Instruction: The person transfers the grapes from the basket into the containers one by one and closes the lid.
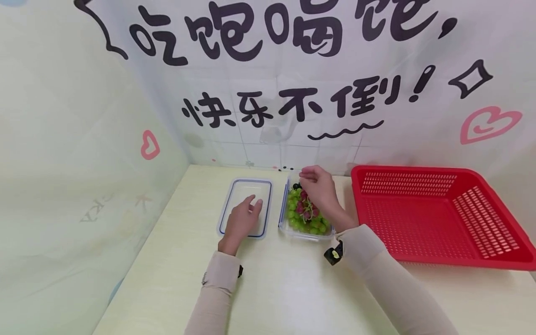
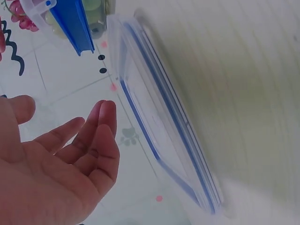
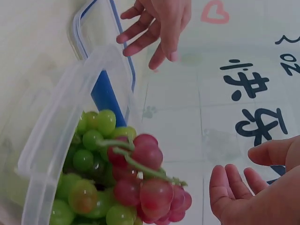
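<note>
A clear rectangular container (image 1: 307,236) with blue-edged sides holds green grapes (image 3: 84,192), with a bunch of red grapes (image 3: 152,194) heaped on top. A few dark grapes (image 1: 296,186) show near its far end. My right hand (image 1: 321,188) is raised over the container's far right part, fingers relaxed and bent, with nothing between fingers and thumb in the right wrist view. To the left lies a clear lid (image 1: 244,188) with a blue seal, flat on the table. Over it hovers my left hand (image 1: 243,221), fingers loosely bent, holding nothing; the left wrist view shows a gap to the lid (image 2: 154,112).
On the right stands a large red plastic basket (image 1: 412,232) with perforated walls. The pale table (image 1: 268,288) meets a white printed sheet (image 1: 259,153) at the back, and another sheet (image 1: 83,186) hangs along the left side.
</note>
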`<move>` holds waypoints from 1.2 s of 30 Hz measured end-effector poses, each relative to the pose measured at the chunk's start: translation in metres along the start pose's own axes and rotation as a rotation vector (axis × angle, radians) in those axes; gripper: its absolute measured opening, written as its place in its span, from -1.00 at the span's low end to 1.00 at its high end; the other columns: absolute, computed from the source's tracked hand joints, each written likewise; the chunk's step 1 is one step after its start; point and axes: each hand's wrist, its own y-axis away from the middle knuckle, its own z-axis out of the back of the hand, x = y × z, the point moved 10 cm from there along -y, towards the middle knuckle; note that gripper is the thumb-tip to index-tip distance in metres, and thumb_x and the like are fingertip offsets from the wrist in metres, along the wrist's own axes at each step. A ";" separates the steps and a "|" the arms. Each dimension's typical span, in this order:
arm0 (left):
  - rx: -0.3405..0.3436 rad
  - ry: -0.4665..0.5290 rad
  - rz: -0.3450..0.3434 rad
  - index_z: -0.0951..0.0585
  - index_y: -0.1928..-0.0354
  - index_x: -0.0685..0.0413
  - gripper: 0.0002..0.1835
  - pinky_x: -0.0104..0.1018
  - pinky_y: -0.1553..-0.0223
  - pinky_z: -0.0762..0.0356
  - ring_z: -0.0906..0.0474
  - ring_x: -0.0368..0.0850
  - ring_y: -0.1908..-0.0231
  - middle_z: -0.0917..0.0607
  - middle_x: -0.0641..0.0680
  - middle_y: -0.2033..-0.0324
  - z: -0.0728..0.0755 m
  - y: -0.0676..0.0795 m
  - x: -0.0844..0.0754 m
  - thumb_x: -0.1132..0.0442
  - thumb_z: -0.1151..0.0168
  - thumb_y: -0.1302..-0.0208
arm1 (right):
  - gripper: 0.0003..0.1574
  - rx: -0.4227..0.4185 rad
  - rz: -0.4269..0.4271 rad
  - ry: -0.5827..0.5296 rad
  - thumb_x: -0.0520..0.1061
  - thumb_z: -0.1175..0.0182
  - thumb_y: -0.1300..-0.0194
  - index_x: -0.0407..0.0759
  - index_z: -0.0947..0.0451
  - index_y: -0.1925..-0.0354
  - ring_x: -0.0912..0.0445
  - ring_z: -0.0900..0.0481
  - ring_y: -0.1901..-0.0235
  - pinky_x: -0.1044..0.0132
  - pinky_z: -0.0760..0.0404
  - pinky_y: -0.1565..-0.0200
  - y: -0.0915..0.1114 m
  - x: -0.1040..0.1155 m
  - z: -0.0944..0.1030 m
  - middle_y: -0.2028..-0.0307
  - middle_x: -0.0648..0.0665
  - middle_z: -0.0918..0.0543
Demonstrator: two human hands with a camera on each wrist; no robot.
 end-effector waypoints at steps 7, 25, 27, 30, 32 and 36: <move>-0.109 0.014 -0.039 -0.48 -0.34 0.14 -0.46 -0.02 0.13 -0.56 -0.66 0.05 0.13 -0.70 0.17 0.08 0.022 -0.003 0.004 -0.05 0.00 -0.50 | -0.58 0.035 0.006 -0.078 -0.23 -0.13 -0.42 -0.18 -0.47 -0.22 -0.04 -0.55 -0.20 0.08 -0.56 -0.14 0.006 0.005 -0.020 -0.20 -0.17 -0.57; -0.164 -0.020 0.039 -0.49 -0.32 0.18 -0.48 0.25 -0.16 -0.34 -0.39 0.33 -0.20 -0.53 0.34 -0.19 0.048 -0.008 0.030 0.03 -0.02 -0.46 | -0.53 0.149 -0.110 -0.224 -0.24 -0.05 -0.49 -0.23 -0.37 -0.31 -0.18 -0.55 -0.18 0.08 -0.56 -0.17 0.016 -0.011 -0.087 -0.23 -0.25 -0.52; -0.167 -0.025 0.049 -0.48 -0.32 0.18 -0.47 0.28 -0.19 -0.31 -0.36 0.35 -0.22 -0.49 0.36 -0.21 0.050 -0.009 0.033 0.03 -0.02 -0.45 | -0.52 0.158 -0.129 -0.209 -0.20 -0.06 -0.49 -0.20 -0.37 -0.32 -0.17 -0.55 -0.18 0.06 -0.53 -0.20 0.017 -0.015 -0.091 -0.26 -0.22 -0.51; -0.172 -0.021 0.064 -0.46 -0.33 0.19 -0.47 0.29 -0.19 -0.30 -0.34 0.37 -0.23 -0.45 0.38 -0.24 0.054 -0.010 0.037 0.04 -0.02 -0.45 | -0.50 0.162 -0.146 -0.177 -0.14 -0.10 -0.48 -0.18 -0.37 -0.32 -0.13 -0.50 -0.23 0.03 -0.49 -0.24 0.018 -0.020 -0.097 -0.29 -0.20 -0.48; -0.173 -0.020 0.077 -0.45 -0.34 0.21 -0.46 0.29 -0.19 -0.31 -0.32 0.38 -0.24 -0.42 0.40 -0.26 0.056 -0.010 0.040 0.05 -0.03 -0.46 | -0.47 0.166 -0.161 -0.163 -0.12 -0.12 -0.46 -0.18 -0.37 -0.34 -0.12 -0.45 -0.27 0.00 -0.45 -0.27 0.019 -0.024 -0.100 -0.31 -0.21 -0.46; -0.158 -0.041 0.104 -0.40 -0.37 0.23 -0.44 0.30 -0.21 -0.30 -0.29 0.40 -0.27 -0.36 0.41 -0.30 0.057 -0.011 0.047 0.04 -0.01 -0.47 | -0.42 0.174 -0.185 -0.177 -0.13 -0.15 -0.44 -0.25 -0.34 -0.35 -0.15 -0.37 -0.33 -0.04 -0.37 -0.32 0.019 -0.029 -0.106 -0.34 -0.25 -0.42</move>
